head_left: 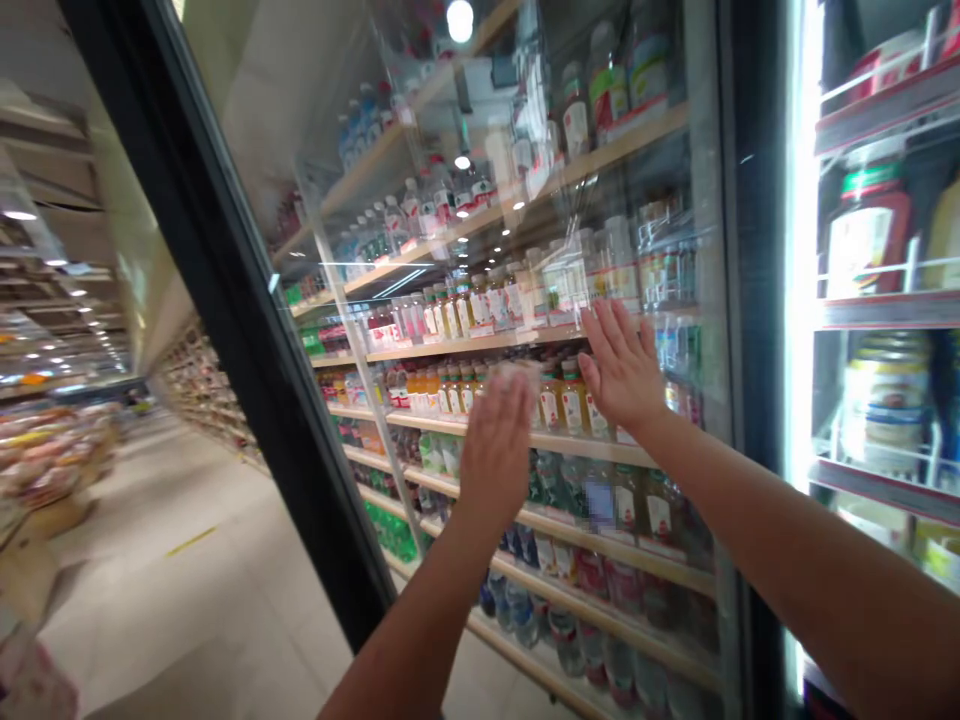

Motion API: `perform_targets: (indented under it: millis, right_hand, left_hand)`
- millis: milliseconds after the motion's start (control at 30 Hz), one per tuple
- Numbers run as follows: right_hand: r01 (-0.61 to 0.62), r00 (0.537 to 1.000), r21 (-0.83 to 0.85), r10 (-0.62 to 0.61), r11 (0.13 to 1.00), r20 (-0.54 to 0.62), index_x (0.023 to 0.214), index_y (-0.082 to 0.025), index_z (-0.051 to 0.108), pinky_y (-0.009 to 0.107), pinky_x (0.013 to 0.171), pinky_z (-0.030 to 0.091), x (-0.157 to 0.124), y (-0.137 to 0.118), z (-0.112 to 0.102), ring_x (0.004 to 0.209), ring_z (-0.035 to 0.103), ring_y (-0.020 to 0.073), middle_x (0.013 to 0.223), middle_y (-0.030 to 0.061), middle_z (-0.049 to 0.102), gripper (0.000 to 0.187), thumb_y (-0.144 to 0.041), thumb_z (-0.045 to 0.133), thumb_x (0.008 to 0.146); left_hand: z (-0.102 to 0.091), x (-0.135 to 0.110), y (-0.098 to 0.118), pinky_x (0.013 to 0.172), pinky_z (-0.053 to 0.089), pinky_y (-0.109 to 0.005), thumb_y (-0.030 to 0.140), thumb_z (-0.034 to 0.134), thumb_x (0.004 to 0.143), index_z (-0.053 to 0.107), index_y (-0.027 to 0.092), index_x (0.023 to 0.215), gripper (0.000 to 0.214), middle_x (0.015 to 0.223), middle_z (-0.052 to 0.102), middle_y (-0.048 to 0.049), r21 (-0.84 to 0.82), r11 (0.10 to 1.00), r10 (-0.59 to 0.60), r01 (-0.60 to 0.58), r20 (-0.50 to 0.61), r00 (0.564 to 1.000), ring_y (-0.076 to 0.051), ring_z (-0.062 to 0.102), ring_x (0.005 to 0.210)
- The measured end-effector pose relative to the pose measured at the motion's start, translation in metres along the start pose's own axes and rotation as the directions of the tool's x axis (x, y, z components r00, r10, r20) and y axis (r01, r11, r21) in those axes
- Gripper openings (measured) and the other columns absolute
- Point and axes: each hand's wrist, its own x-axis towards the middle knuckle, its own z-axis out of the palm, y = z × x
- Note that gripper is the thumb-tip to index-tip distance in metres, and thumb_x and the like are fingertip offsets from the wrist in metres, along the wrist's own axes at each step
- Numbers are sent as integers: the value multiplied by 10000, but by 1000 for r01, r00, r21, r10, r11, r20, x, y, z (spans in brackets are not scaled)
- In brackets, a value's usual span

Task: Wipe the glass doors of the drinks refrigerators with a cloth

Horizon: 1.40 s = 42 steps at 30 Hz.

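Observation:
A glass door (442,390) with a black frame stands swung open in front of me. My right hand (622,365) lies flat on its pane, fingers outstretched, holding nothing. Lower and to the left, my left hand (496,440) presses against the same glass. Under its fingertips is a crumpled whitish cloth (521,378), blurred by motion; whether it is cloth or tissue I cannot tell. Bottles on wooden shelves show through the pane, mixed with reflections of ceiling lights.
At the right is a lit fridge with wire-fronted shelves (885,310) holding jars, among them a red jar (870,235). The door's black frame (247,330) slants across the left side. Beyond it runs a tiled aisle floor (202,590) beside a produce display (56,450).

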Motion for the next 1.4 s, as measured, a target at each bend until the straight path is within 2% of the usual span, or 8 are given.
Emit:
perform_targets:
  millis: [100, 333, 533, 767, 867, 1000, 1267, 1400]
  right_hand:
    - [5, 1000, -17, -5, 1000, -10, 1621, -268, 84, 521, 1258, 161, 0, -1, 2, 1556, 208, 238, 1662, 49, 267, 637, -423, 321, 1051]
    - [-6, 1000, -23, 6, 1000, 0, 1620, -274, 94, 538, 1261, 139, 1, -1, 9, 1555, 210, 246, 1665, 46, 260, 630, -422, 317, 1050]
    - [-7, 1000, -20, 7, 1000, 9, 1620, -261, 118, 553, 1260, 139, 1, -1, 13, 1554, 215, 257, 1663, 54, 260, 622, -429, 306, 1051]
    - [-30, 999, -8, 30, 1000, 45, 1622, -284, 83, 556, 1282, 90, 4, 0, 17, 1565, 171, 239, 1673, 28, 237, 617, -422, 278, 1053]
    - [-23, 999, -13, 23, 1000, 27, 1622, -290, 62, 555, 1285, 95, 4, 0, 19, 1564, 180, 234, 1674, 22, 231, 623, -413, 281, 1053]
    - [-5, 1000, -31, 5, 1000, 11, 1623, -280, 67, 545, 1285, 101, 4, 0, 20, 1562, 185, 233, 1669, 32, 246, 632, -404, 307, 1052]
    - [-35, 998, 26, 34, 999, 45, 1622, -297, 78, 557, 1287, 72, 5, 0, 19, 1566, 169, 235, 1674, 23, 227, 619, -406, 293, 1052]
    - [-36, 998, 9, 35, 999, 43, 1623, -287, 91, 547, 1288, 75, 4, -1, 18, 1566, 170, 230, 1671, 28, 240, 615, -404, 288, 1052]
  left_hand:
    - [5, -2, -4, 1266, 247, -465, 31, 422, 926, 350, 152, 1561, 650, 1575, 428, -91, -18, 997, 81, -80, 64, 995, -255, 195, 1544]
    - [0, 6, -44, 1242, 221, -582, 88, 432, 951, 320, 105, 1568, 628, 1609, 338, -182, 17, 916, -398, 401, -90, 913, -337, 147, 1549]
    - [31, -47, 17, 1253, 249, -448, 40, 434, 937, 407, 164, 1532, 608, 1520, 506, -84, -49, 999, 15, -14, 27, 1000, -258, 227, 1535]
    - [18, 16, -73, 1209, 221, -669, 153, 491, 950, 378, 85, 1541, 605, 1598, 349, -208, -18, 890, -453, 455, -131, 882, -411, 214, 1519]
    - [33, 17, -39, 1233, 179, -646, 116, 455, 946, 315, 102, 1573, 643, 1610, 329, -200, -62, 899, -438, 433, -122, 891, -379, 145, 1543]
    - [55, -6, 18, 1258, 244, -473, 41, 407, 938, 276, 180, 1592, 681, 1567, 441, -99, -121, 993, -9, 6, -24, 1000, -251, 199, 1544]
    - [27, 25, -41, 1243, 183, -614, 168, 428, 986, 356, 41, 1534, 567, 1623, 297, -205, -94, 886, -460, 454, -48, 887, -383, 159, 1536]
    - [45, -5, 10, 1259, 206, -527, 45, 398, 939, 349, 80, 1543, 607, 1590, 383, -172, -116, 972, -208, 203, -33, 978, -304, 113, 1557]
